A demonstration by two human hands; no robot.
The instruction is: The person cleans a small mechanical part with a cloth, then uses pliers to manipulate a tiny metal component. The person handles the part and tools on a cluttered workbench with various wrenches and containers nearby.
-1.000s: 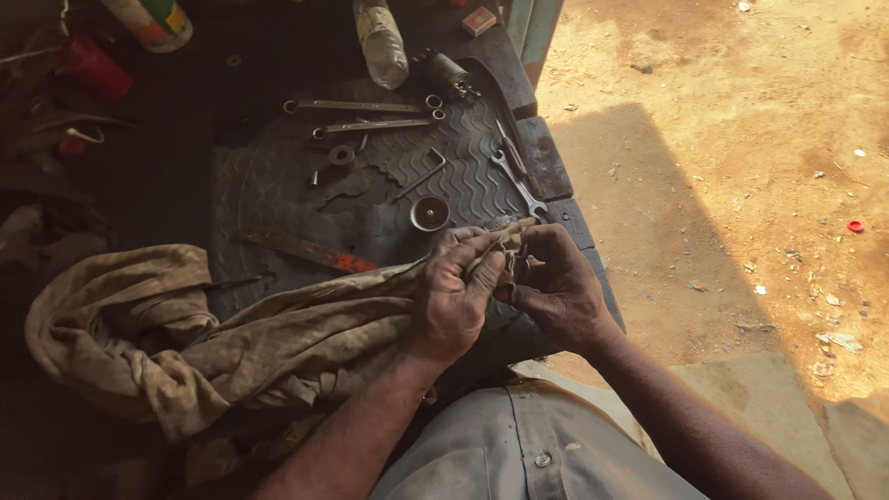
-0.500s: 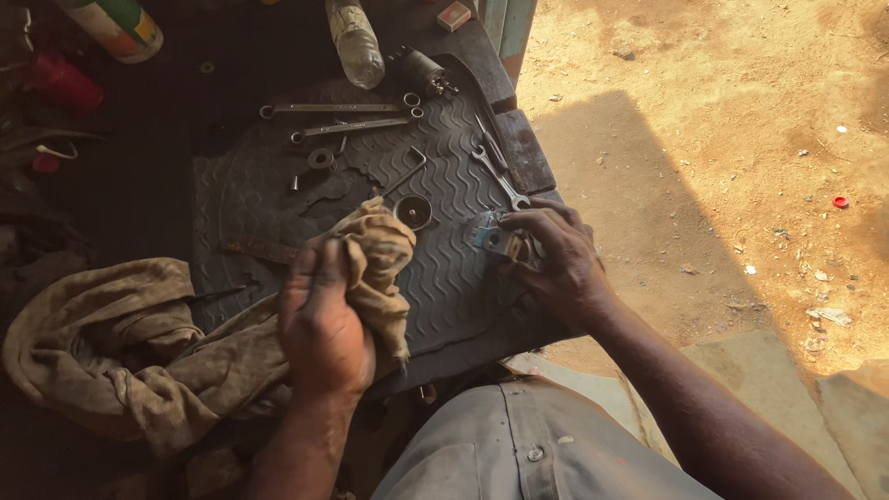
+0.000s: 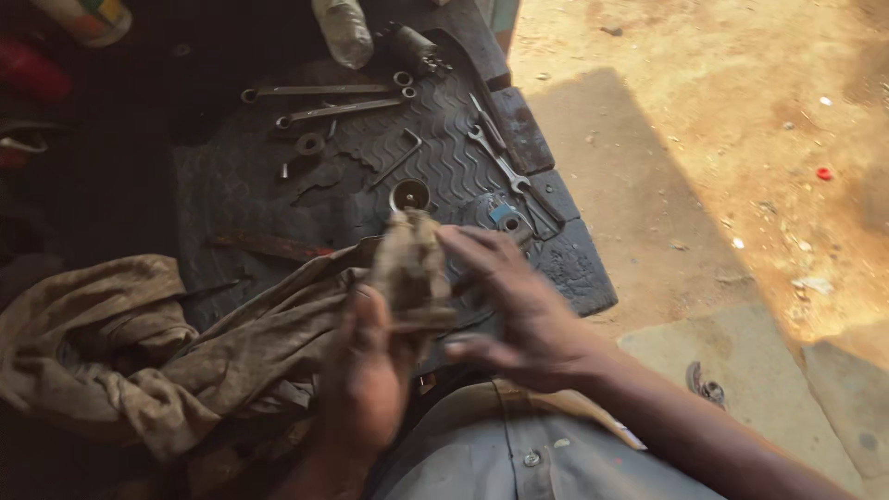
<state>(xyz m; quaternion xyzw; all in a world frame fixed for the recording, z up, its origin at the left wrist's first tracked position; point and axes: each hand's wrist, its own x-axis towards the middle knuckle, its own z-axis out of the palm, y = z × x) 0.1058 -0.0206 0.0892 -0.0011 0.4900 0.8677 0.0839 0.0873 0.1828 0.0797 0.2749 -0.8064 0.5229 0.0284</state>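
Observation:
My left hand [image 3: 366,380] is shut on a bunched end of a dirty beige rag [image 3: 176,361], lifted over my lap at the near edge of a black ribbed rubber mat [image 3: 444,157]. The fingers of my right hand [image 3: 514,301] are spread, and it rests against the right side of the bunched cloth. Both hands are motion-blurred. Just beyond my right fingertips, a small metal part with a blue piece [image 3: 505,215] lies on the mat. A round metal ring [image 3: 409,194] sits just behind the raised cloth.
Two long ring spanners [image 3: 319,91] lie at the mat's far side, with a combination spanner [image 3: 509,171] at its right, a hex key [image 3: 398,157] and a rusty red-handled tool [image 3: 269,245]. A plastic bottle [image 3: 343,28] and a can [image 3: 93,17] stand behind. Sandy ground [image 3: 741,139] lies to the right.
My left hand has lifted the bunched rag up off the mat toward my lap. My right hand has drawn back from the small part, which now lies on the mat, and meets the cloth.

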